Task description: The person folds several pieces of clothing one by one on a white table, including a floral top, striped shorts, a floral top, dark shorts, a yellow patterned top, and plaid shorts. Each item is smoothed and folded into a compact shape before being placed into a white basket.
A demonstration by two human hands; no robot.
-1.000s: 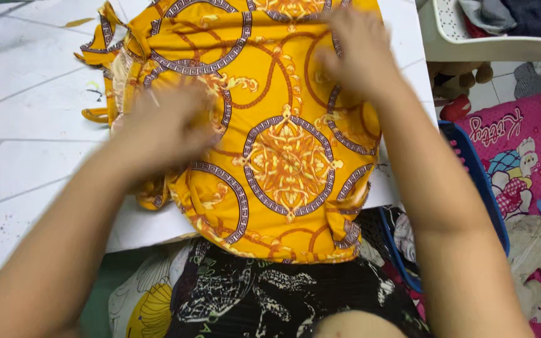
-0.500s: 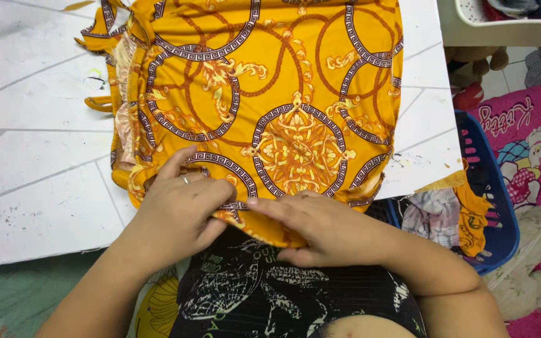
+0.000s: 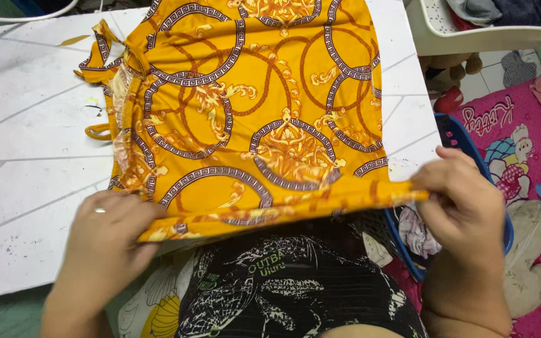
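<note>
An orange garment point(image 3: 252, 106) with dark ring and chain patterns lies spread on a white tiled board point(image 3: 32, 156). Its near hem is lifted off the board and stretched taut between my hands. My left hand point(image 3: 104, 241), with a ring on one finger, pinches the hem's left corner. My right hand point(image 3: 464, 200) pinches the hem's right corner, out past the board's right edge. Loose orange straps point(image 3: 98, 59) stick out at the garment's upper left.
A blue plastic basket point(image 3: 471, 163) with clothes in it stands at the right, under my right hand. A pink printed blanket point(image 3: 515, 138) covers the floor beyond it. A white basket point(image 3: 471, 34) sits at top right. My black printed shirt point(image 3: 283, 294) fills the bottom.
My hands were together at the middle of the near hem; they have slid apart to its two corners and lifted the hem, pulling it straight.
</note>
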